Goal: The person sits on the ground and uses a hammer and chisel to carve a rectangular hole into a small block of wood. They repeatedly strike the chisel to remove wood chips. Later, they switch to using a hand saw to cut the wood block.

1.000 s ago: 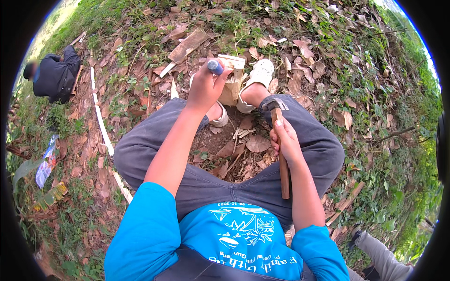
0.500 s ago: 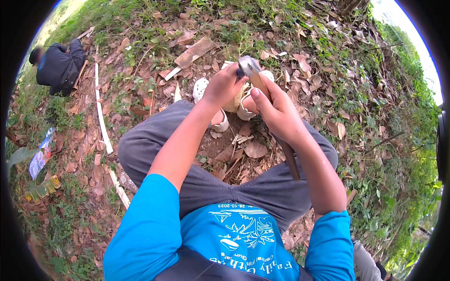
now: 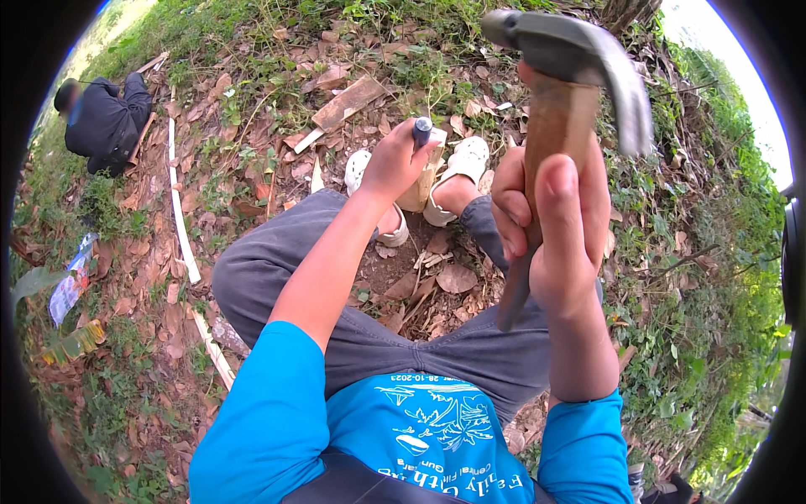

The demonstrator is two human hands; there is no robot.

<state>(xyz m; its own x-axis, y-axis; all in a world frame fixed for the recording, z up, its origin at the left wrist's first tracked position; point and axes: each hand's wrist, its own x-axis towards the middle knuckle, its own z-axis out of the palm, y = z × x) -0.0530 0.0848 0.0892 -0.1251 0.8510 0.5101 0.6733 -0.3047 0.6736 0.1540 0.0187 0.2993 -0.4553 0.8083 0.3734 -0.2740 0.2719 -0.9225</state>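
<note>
My right hand [image 3: 550, 223] grips the wooden handle of a claw hammer [image 3: 579, 59], raised high and close to the camera, its grey metal head up at the top. My left hand [image 3: 393, 164] is closed around a dark, round-topped tool [image 3: 421, 130] held upright on a pale block of wood [image 3: 424, 181]. The block stands on the ground between my feet in white sandals [image 3: 466, 160]. I sit with knees spread, in grey trousers and a blue shirt.
Dry leaves, wood offcuts and grass cover the sloping ground. A flat board [image 3: 344, 105] lies beyond my feet. A long white strip [image 3: 180, 227] runs down the left. A person in dark clothes [image 3: 105, 122] crouches at far left. Litter [image 3: 71, 286] lies at left.
My right hand has swung the hammer up from beside my knee to high near the camera. My left hand stays on the upright tool on the block.
</note>
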